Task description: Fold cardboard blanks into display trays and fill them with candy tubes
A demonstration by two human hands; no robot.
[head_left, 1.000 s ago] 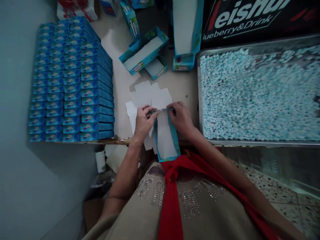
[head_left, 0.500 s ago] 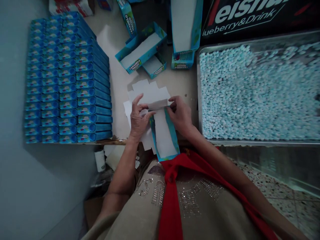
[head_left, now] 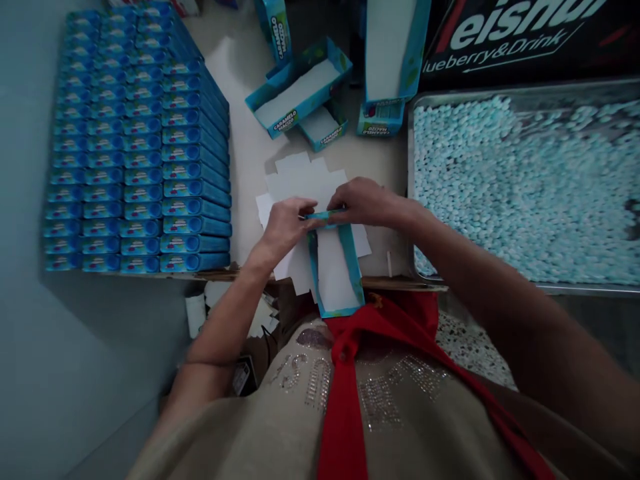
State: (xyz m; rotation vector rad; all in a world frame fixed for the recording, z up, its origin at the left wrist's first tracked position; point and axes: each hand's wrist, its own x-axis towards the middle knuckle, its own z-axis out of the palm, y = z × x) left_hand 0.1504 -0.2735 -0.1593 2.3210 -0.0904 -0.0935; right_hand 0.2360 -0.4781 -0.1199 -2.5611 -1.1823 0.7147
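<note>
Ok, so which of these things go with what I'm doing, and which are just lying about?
With the job:
- blue box, its far end in your left hand and right hand
- white card pieces, partly under it
- open blue boxes, probably

Apparently just lying about:
- black printed panel
- white cylinder below the table edge

Can't tell: stacked blue packs, tray.

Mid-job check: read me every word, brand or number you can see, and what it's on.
"CARAMELO MACIZO": standing box
"CARAMELO MACIZO": angled open box
"CARAMELO MACIZO": small box beneath it
"MACIZO": lower right box, line above unclear
"eishu", cut off: black panel
"lueberry&Drink", start cut off: same panel
Too small or blurred: labels on the stacked packs
Unclear: rhinestone letters on the shirt
Held box: none legible
</note>
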